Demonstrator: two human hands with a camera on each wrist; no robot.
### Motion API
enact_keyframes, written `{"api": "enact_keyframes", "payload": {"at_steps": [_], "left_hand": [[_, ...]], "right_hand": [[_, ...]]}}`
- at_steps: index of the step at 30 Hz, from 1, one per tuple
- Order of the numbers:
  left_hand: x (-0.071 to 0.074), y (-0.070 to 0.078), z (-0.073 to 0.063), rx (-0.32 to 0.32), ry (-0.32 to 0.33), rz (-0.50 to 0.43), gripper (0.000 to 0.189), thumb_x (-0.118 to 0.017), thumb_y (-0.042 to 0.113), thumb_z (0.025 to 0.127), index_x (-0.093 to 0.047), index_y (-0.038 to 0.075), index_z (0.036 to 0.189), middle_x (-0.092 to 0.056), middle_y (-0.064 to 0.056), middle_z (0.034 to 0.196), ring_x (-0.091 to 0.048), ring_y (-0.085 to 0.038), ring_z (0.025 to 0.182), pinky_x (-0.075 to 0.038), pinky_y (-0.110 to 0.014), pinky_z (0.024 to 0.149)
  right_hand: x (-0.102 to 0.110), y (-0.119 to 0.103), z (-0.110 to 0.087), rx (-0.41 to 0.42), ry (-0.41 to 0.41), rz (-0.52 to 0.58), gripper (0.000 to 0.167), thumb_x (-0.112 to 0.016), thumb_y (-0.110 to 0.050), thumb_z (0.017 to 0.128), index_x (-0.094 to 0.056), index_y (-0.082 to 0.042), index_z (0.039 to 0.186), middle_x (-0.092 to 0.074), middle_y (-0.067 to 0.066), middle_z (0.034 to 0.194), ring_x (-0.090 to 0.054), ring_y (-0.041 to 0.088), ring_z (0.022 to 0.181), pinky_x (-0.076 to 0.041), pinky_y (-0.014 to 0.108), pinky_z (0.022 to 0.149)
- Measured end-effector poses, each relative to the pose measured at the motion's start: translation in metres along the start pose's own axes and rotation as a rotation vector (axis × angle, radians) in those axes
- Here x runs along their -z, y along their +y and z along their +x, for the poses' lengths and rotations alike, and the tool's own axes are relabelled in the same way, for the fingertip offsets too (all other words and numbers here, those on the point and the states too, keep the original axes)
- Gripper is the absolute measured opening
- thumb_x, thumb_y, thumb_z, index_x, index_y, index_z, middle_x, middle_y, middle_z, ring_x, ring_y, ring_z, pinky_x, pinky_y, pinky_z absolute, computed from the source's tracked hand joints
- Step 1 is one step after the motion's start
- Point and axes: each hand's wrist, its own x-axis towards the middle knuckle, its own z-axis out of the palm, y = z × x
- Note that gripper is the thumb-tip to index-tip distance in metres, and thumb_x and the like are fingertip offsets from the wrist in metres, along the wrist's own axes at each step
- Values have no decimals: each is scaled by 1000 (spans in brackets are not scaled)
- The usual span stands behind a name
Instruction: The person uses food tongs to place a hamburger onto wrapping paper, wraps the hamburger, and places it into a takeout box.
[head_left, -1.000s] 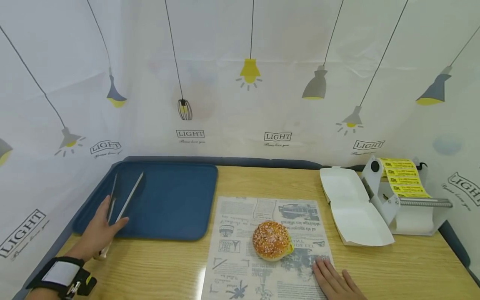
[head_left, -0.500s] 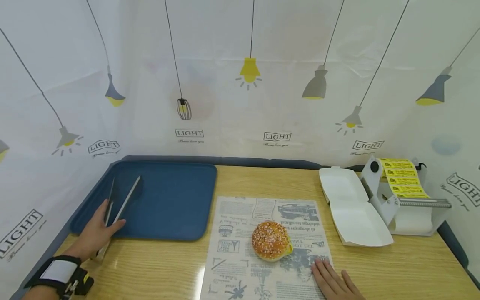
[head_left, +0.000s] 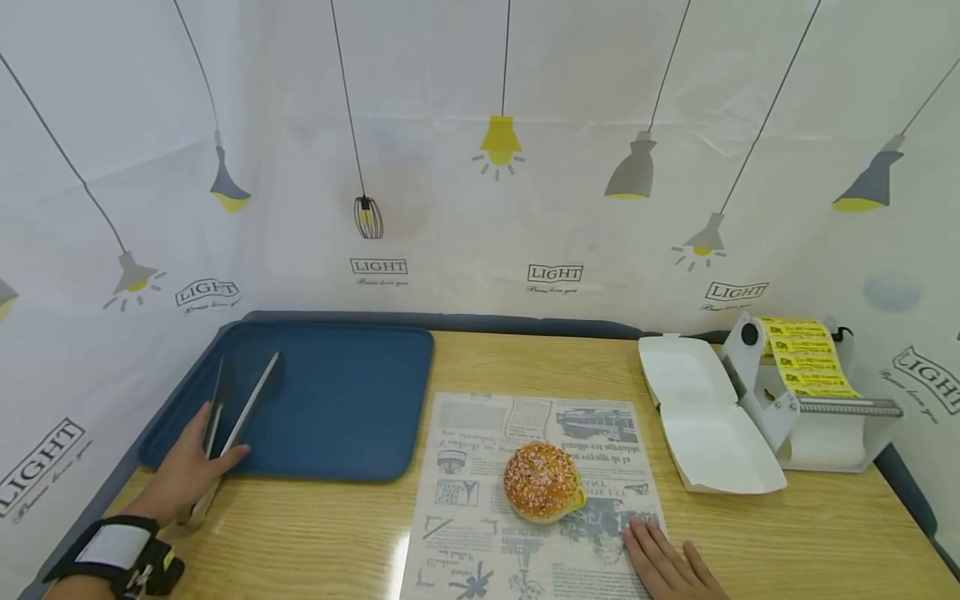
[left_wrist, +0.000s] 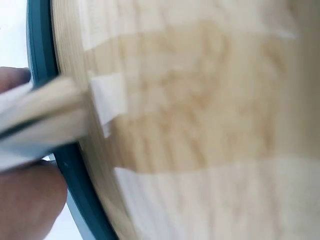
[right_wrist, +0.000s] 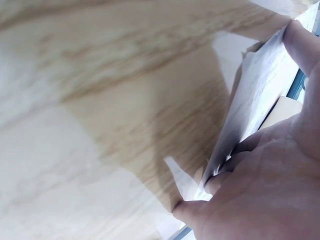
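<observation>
At the left of the head view, my left hand (head_left: 180, 473) holds metal tongs (head_left: 243, 410) between thumb and fingers. Their two arms are spread, the far ends over the blue tray (head_left: 345, 404) and the near end over the wooden table. In the left wrist view, the blurred tongs (left_wrist: 42, 117) run between a finger and the thumb. My right hand (head_left: 671, 562) lies with straight fingers on the right edge of the printed paper sheet (head_left: 465, 533). A seeded burger (head_left: 542, 482) sits on that sheet, something yellow-green poking out at its right side.
Right of the sheet stands an open white takeaway box (head_left: 716, 433). Beside it is a label dispenser (head_left: 817, 400) with a roll of yellow stickers. A lamp-printed white sheet (head_left: 450, 167) hangs behind the table (head_left: 525, 362).
My left hand and the tongs have shifted slightly left and toward me. The right hand, burger and paper have stayed where they were.
</observation>
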Motion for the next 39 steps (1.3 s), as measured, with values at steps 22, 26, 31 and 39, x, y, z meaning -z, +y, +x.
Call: {"api": "enact_keyframes", "payload": {"at_steps": [22,26,31,39], "left_hand": [[-9,40,-5,-156,524,-78,80,-53,31,99,-8,-4,154,-9,-35,157,-12,-53,144,-15,-70,112],[-16,89,-4,-420,601,-118,70,-57,16,97,-21,8,156,-17,-23,160,-16,-45,147,-17,-67,114],[-47,159,7,-680,384,-39,69,-59,17,98,-24,22,156,-18,-13,163,-22,-41,147,-26,-67,110],[-129,267,49,-971,-2,206,63,-52,33,101,-22,31,156,-11,-12,164,-21,-41,147,-25,-62,115]], "right_hand": [[-1,1,0,1,0,23,87,-53,-76,80,-47,-18,146,-43,1,151,18,-27,127,-33,54,102],[-1,2,-1,-5,-1,27,86,-53,-76,81,-46,-20,146,-42,0,151,17,-28,127,-33,54,102],[1,2,-1,-12,-10,27,87,-52,-77,81,-47,-19,146,-43,1,151,17,-27,126,-34,55,103],[-1,4,-3,79,94,-44,87,-53,-73,83,-23,-34,155,-31,-8,153,17,-24,133,11,25,119]]}}
